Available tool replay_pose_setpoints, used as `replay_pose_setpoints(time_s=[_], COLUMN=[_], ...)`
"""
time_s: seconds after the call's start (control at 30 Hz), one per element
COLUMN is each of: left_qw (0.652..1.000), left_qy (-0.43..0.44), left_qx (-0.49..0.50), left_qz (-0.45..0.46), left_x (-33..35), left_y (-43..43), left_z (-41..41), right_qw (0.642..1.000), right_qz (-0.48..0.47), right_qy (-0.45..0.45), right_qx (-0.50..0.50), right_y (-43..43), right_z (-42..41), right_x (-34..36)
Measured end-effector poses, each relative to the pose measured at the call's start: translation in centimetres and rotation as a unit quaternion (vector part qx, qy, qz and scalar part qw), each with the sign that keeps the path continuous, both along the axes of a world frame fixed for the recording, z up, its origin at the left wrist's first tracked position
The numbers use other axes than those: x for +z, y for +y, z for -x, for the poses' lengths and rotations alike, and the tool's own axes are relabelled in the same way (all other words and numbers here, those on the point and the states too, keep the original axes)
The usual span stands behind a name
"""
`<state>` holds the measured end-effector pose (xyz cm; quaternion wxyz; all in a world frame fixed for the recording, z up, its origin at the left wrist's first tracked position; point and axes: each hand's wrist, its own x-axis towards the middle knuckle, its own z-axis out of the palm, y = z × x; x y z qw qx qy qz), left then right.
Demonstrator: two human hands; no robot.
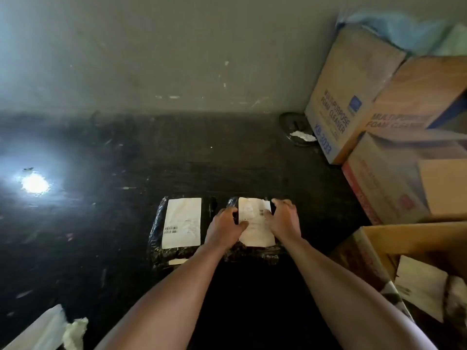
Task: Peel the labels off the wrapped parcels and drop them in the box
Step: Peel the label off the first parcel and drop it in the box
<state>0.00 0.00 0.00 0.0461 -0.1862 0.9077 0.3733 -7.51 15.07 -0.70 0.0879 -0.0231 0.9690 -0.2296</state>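
Two parcels wrapped in black plastic lie side by side on the dark floor. The left parcel [156, 238] carries a flat white label [182, 222] with barcodes. The right parcel [252, 255] has a creased white label [255, 231]. My left hand [223, 228] rests on this parcel's left side, thumb pressed onto the label. At the label's right edge sits my right hand [284, 219], fingers curled over the parcel's far corner. An open cardboard box [374, 238] stands at the right, with peeled labels [419, 286] lying inside.
Stacked cardboard cartons [353, 97] fill the right side against the grey wall. A round dark object with a crumpled paper scrap [302, 136] sits by them. White plastic and crumpled paper [73, 332] lie at the lower left. A bright glare spot [34, 184] marks the floor at left.
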Motion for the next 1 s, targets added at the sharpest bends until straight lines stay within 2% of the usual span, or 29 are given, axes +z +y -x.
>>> replay_pose_setpoints(time_s=[0.3,0.57,0.77,1.0], left_qw=[0.997,0.999,0.998,0.998], left_qy=[0.035,0.021,0.042,0.049], left_qx=[0.024,0.005,0.023,0.027], left_qz=[0.069,0.047,0.033,0.031], left_x=[-1.7,-1.9,-2.0,-2.3], left_y=[0.9,1.3,1.6,1.7], left_z=[2.5,1.6,1.1,0.7], right_qw=[0.996,0.996,0.996,0.991], right_qz=[0.028,0.05,0.059,0.119], right_qy=[-0.015,-0.034,-0.035,-0.018], right_qx=[0.088,0.059,0.064,0.059], right_y=[0.8,0.1,0.2,0.9], right_z=[4.6,5.8,5.9,5.0], right_x=[-0.3,-0.4,-0.2,0.1])
